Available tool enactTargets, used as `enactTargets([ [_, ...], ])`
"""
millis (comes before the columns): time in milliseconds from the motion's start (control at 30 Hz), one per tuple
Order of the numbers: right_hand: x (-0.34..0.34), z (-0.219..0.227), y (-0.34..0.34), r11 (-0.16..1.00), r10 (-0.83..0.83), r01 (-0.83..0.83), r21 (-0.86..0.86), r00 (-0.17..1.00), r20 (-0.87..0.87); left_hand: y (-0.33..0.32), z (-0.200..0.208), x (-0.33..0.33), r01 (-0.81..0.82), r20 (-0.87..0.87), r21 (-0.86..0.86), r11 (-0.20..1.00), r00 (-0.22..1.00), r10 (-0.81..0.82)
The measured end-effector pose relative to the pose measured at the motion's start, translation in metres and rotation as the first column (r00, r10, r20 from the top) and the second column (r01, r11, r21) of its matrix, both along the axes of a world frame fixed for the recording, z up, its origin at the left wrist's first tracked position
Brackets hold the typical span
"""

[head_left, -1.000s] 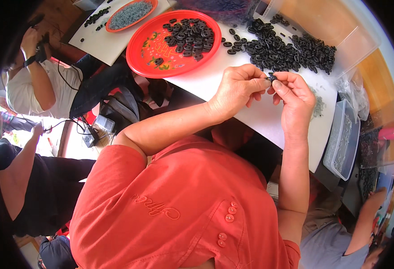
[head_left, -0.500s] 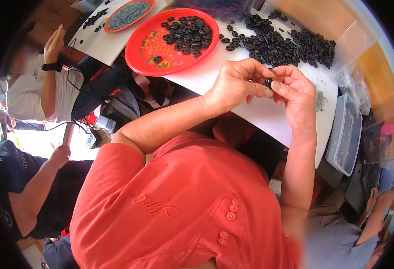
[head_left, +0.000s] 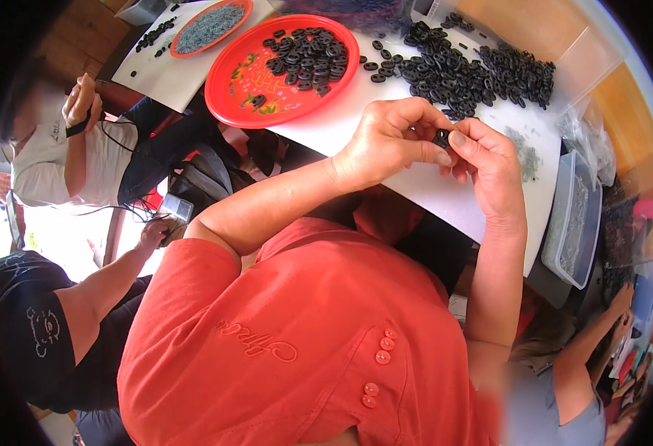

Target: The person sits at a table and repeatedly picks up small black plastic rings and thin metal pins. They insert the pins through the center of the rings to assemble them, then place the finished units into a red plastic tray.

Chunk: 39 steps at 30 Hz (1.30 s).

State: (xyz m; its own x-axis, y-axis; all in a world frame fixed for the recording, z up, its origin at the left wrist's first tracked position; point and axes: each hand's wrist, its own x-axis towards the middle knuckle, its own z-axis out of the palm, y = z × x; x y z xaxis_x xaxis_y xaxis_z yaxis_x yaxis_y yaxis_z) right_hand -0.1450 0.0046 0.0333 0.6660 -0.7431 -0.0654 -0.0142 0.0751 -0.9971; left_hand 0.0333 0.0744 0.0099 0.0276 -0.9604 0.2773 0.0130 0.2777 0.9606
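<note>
My left hand (head_left: 390,141) and my right hand (head_left: 490,163) meet over the white table (head_left: 445,201), both pinching one small black ring-shaped part (head_left: 441,138) between thumbs and fingertips. Just beyond my hands lies a loose heap of the same black rings (head_left: 468,70) on the table. To the left of it a red round tray (head_left: 267,89) holds more of these rings.
A second red tray of small grey pieces (head_left: 209,26) sits farther left. A clear plastic box (head_left: 576,223) stands at the table's right edge. Other people sit at left: one in a white shirt (head_left: 44,163), one in black (head_left: 36,334); another person's arm (head_left: 587,357) is at lower right.
My hands have stayed together on the black ring, shifting slightly as the fingers work it. The person in white has lowered a raised hand.
</note>
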Motion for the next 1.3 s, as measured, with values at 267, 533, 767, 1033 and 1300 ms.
enactTargets([
  [267, 0.000, 0.001, 0.006, 0.998, 0.044, -0.045, 0.037, 0.999, 0.012, 0.007, 0.005, -0.001, 0.049, -0.069, -0.054, 0.997, 0.996, -0.053],
  [533, 0.002, -0.001, 0.020, 0.955, 0.079, -0.147, 0.258, 0.964, 0.255, 0.016, 0.005, -0.002, 0.130, -0.177, -0.101, 0.986, 0.973, -0.146],
  [767, 0.009, -0.007, 0.024, 0.934, 0.063, -0.152, 0.323, 0.961, 0.269, 0.021, -0.004, 0.007, 0.174, -0.204, -0.055, 0.983, 0.962, -0.181],
  [1033, -0.005, 0.000, 0.011, 0.977, 0.157, -0.172, 0.127, 0.980, 0.121, 0.020, -0.003, -0.002, 0.095, -0.141, -0.160, 0.983, 0.983, -0.118],
  [1300, -0.008, 0.002, 0.011, 0.971, 0.201, -0.212, 0.111, 0.974, 0.101, 0.023, 0.004, -0.001, 0.089, -0.066, -0.129, 0.988, 0.993, -0.098],
])
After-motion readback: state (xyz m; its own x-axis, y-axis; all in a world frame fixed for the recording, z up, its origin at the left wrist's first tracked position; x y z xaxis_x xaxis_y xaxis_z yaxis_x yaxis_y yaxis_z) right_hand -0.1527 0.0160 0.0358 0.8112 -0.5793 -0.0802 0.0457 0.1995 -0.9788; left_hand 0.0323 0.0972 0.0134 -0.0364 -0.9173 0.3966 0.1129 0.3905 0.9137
